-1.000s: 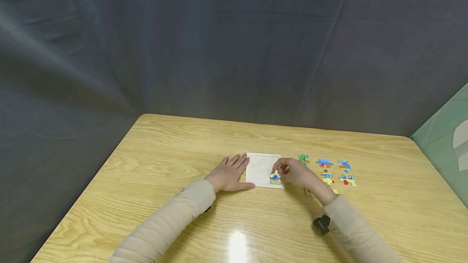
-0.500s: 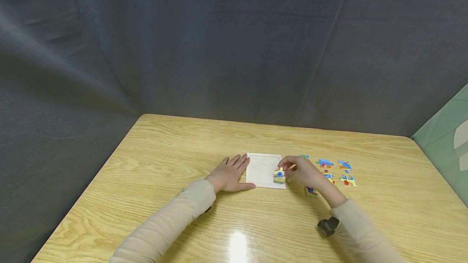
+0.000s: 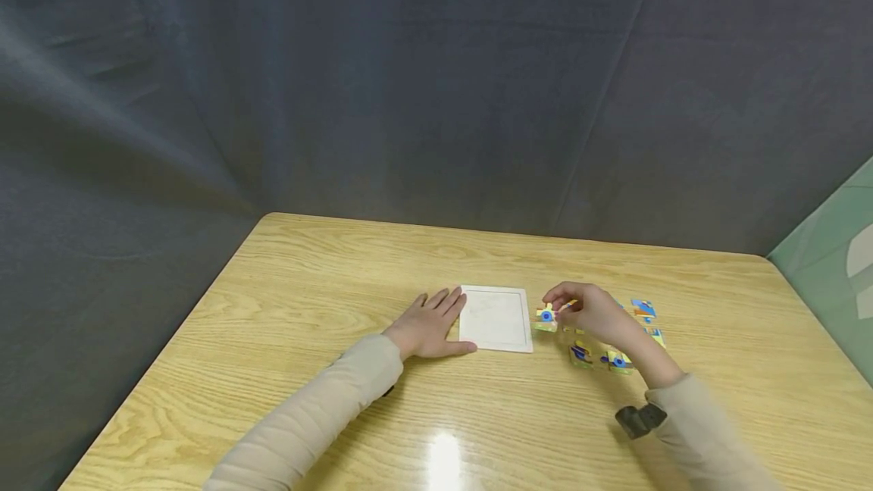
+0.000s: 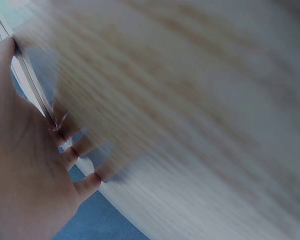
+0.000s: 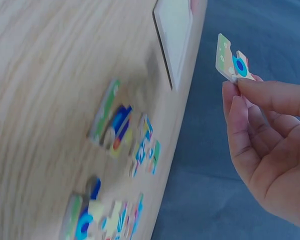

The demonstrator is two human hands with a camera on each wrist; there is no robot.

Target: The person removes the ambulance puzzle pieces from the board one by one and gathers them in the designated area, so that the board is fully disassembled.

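Observation:
In the head view my left hand (image 3: 428,327) lies flat with fingers spread, its fingertips and thumb at the left edge of a white puzzle tray (image 3: 496,345). The left wrist view shows those straight fingers (image 4: 85,189) on the table along the tray's side. My right hand (image 3: 592,314) pinches a puzzle piece (image 3: 546,317) with a blue round shape and a green edge, held just right of the tray. In the right wrist view the thumb and fingers grip this puzzle piece (image 5: 234,62) by one side, above the table.
Several loose puzzle pieces lie on the wooden table (image 3: 327,264) under and right of my right hand, among them a blue-and-orange piece (image 3: 643,309) and a green-edged piece (image 3: 580,354). A dark curtain (image 3: 436,97) hangs behind the table.
My right hand has lifted the puzzle piece out of the tray's lower right corner and moved it right, beyond the tray's edge. My left hand has stayed in place.

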